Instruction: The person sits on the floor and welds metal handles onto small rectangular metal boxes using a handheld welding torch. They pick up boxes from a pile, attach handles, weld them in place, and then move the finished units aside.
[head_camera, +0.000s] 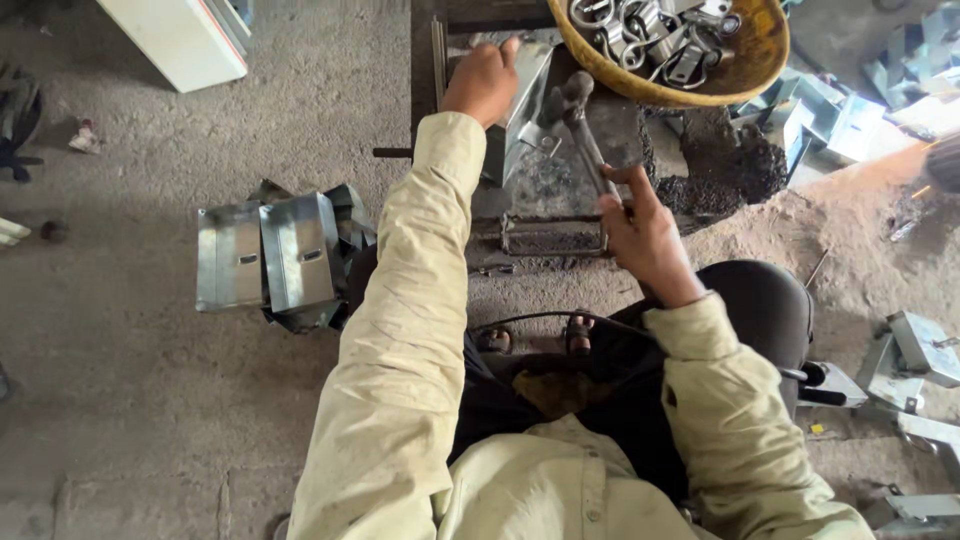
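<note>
While the folded sheet-metal piece (527, 85) is pinned at 12 o'clock on the dark worktop (540, 190) by the closed left hand (483, 80), a hammer (583, 130) is gripped by the right hand (640, 225); square blows, clear of fingers, are judged best. Yellow bowl (740, 70) at 1 o'clock.

Dusty concrete floor (150, 400) — bearing stacked sheet-metal boxes (270, 255) and a dark anvil block (560, 190).
</note>
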